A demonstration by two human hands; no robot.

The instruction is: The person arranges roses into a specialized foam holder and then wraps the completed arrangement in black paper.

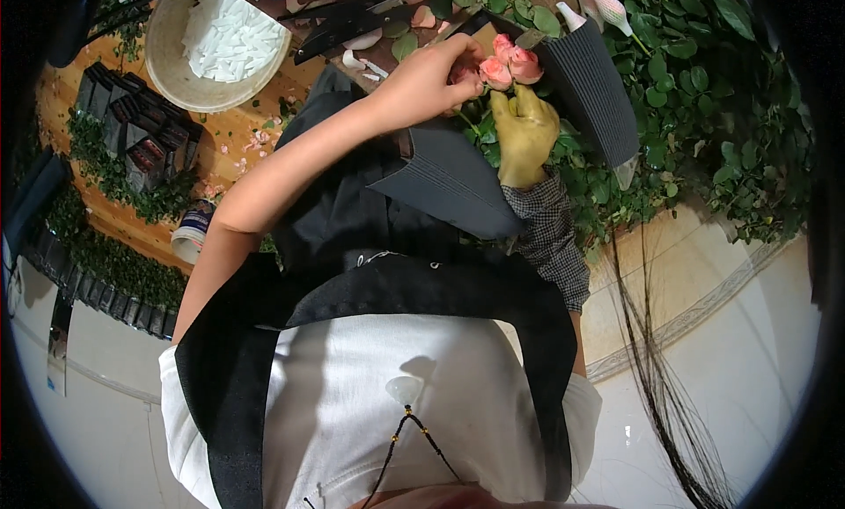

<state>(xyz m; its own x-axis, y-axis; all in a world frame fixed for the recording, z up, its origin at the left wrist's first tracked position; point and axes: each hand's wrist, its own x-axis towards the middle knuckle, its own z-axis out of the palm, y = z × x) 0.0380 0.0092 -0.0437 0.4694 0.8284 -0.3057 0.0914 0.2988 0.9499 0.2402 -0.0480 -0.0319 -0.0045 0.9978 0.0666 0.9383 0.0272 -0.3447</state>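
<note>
Several pink roses point(510, 65) are bunched together just beyond my hands. My bare left hand point(427, 82) curls its thumb and fingers around a bloom on the left side of the bunch. My right hand point(526, 135) wears a yellow glove, and its bent fingers close on the roses just below the blooms. Their stems are mostly hidden by the glove and leaves. Dark grey ribbed cardboard point(449, 179) stands folded around the bunch, with one panel near me and another panel point(591, 91) on the right.
A pale bowl point(160, 73) of small white strips stands at the upper left. Below it are dark wrapped bundles point(141, 126) with greenery and a cup point(189, 232). Leafy stems point(695, 131) fill the right, near netted rose buds point(607, 7). Dark strands point(651, 359) hang lower right.
</note>
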